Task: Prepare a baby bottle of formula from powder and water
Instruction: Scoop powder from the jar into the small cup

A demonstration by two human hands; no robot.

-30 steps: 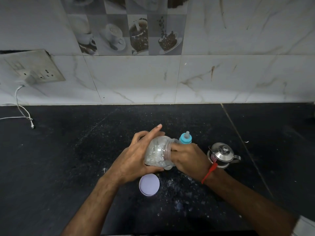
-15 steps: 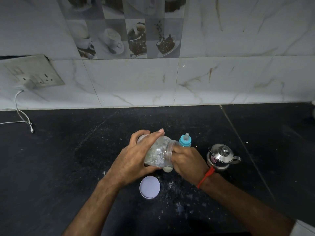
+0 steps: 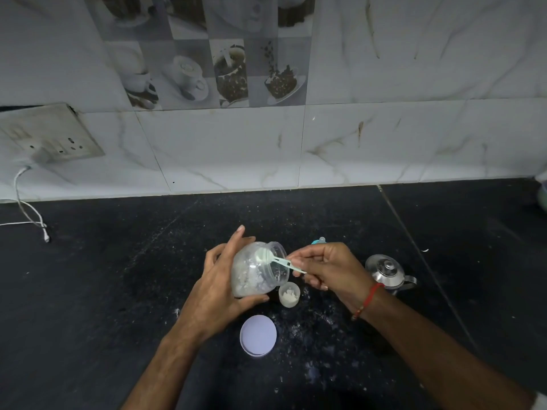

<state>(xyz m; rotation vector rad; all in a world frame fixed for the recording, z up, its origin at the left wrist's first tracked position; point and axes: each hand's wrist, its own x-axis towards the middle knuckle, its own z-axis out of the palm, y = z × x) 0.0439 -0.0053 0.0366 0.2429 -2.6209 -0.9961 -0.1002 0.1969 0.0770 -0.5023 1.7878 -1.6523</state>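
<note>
Your two forearms are bare from wrist to elbow. Your left hand (image 3: 216,288) wears nothing. Around your right wrist, below your right hand (image 3: 328,267), is a thin red thread bracelet (image 3: 368,300) with small beads. A pale sleeve edge (image 3: 540,402) shows at your right elbow.

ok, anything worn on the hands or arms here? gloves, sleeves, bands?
No gloves: the left hand and the right hand are both bare, and so are the forearms. The right wrist carries a thin red thread bracelet with a few small beads at its lower end. A bit of pale sleeve shows at the bottom right corner. Nothing is worn on the left wrist.
</note>
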